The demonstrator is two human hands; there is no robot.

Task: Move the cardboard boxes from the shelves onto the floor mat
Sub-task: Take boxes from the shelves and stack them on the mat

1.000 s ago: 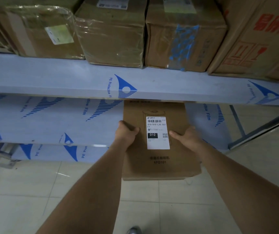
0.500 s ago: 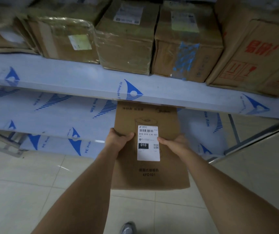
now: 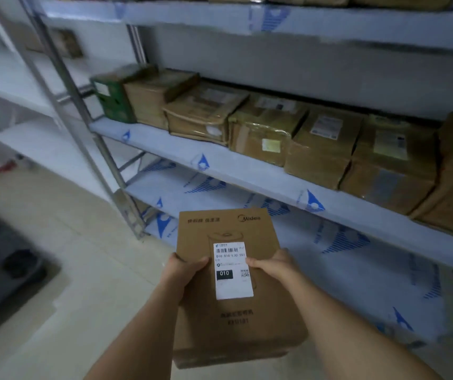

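I hold a brown cardboard box [image 3: 231,231] with a white shipping label in front of me, clear of the shelves and above the tiled floor. My left hand [image 3: 183,271] grips its left edge, thumb on top. My right hand [image 3: 273,266] grips the right edge, thumb beside the label. A dark grey floor mat [image 3: 3,272] lies on the floor at the far left. Several more cardboard boxes [image 3: 258,133] stand in a row on the middle shelf [image 3: 181,153].
The metal shelf unit's upright post [image 3: 82,111] stands left of the held box. The lower shelf [image 3: 357,270], covered in blue-printed film, is just right of it. A green box [image 3: 111,100] stands at the row's left end. Pale tiled floor [image 3: 82,256] lies between shelf and mat.
The box has come fully out from under the middle shelf and toward me. My view has lifted and swung left, bringing the shelf post, upper shelves and floor mat into sight.
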